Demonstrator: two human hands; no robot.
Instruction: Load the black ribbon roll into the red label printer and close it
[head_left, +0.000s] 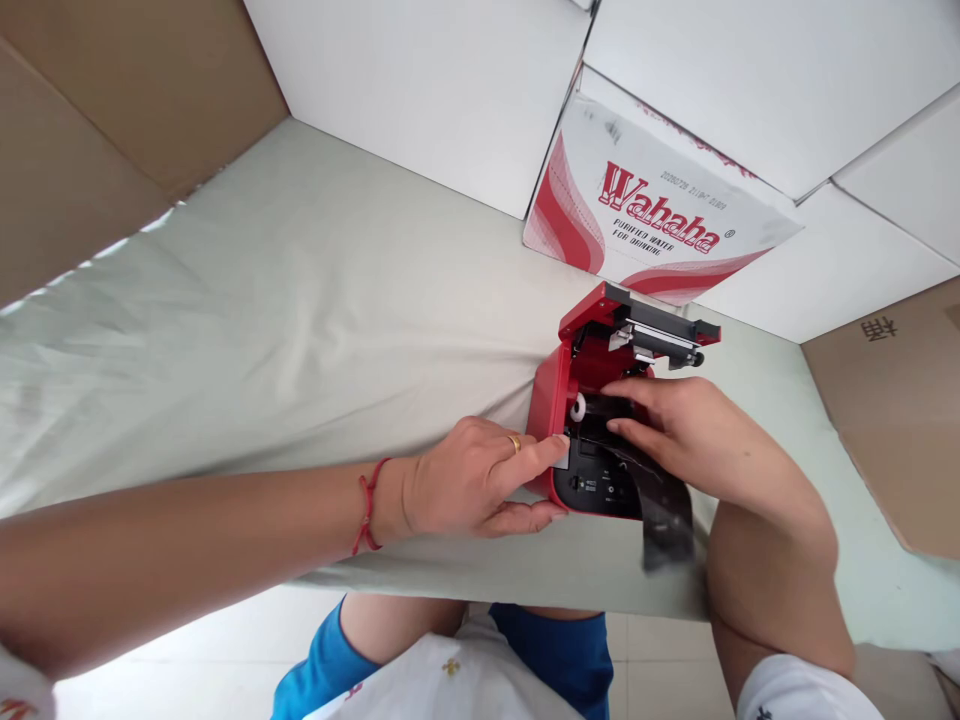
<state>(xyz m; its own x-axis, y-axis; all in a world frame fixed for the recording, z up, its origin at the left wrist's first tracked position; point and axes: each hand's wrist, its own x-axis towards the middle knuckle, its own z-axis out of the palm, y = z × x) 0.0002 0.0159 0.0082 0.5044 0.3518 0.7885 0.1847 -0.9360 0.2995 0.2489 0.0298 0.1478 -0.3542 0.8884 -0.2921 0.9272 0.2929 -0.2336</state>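
Right hand (697,430): my thumb and forefinger stood slightly apart, reaching leftward into the red machine (549,410); I could not tell whether they gripped anything.
Black roll (609,408): it lay inside the machine, between those two fingertips, its long axis running roughly left to right, along my reach. My right hand was the nearer one; the roll's white end (577,407) showed just left of its tips.
Left hand (472,475): thumb and forefinger, spread, had hold of the machine's near left corner, forefinger on the rim, thumb against the lower edge.
Black strip (667,520): below my right fingers, it hung over the machine's near edge toward me, its end blurred.
Edges and room: the left wall blocked further reach leftward; the mouth opened upward and toward me.
Raised lid (592,310): it stood tilted up beyond my right fingertips, closing off the far side.
Pale green cloth (285,320): it lay under the machine, spreading widely left of my left fingers.
Wahaha carton (660,205): it stood past the lid, farthest from my fingers.
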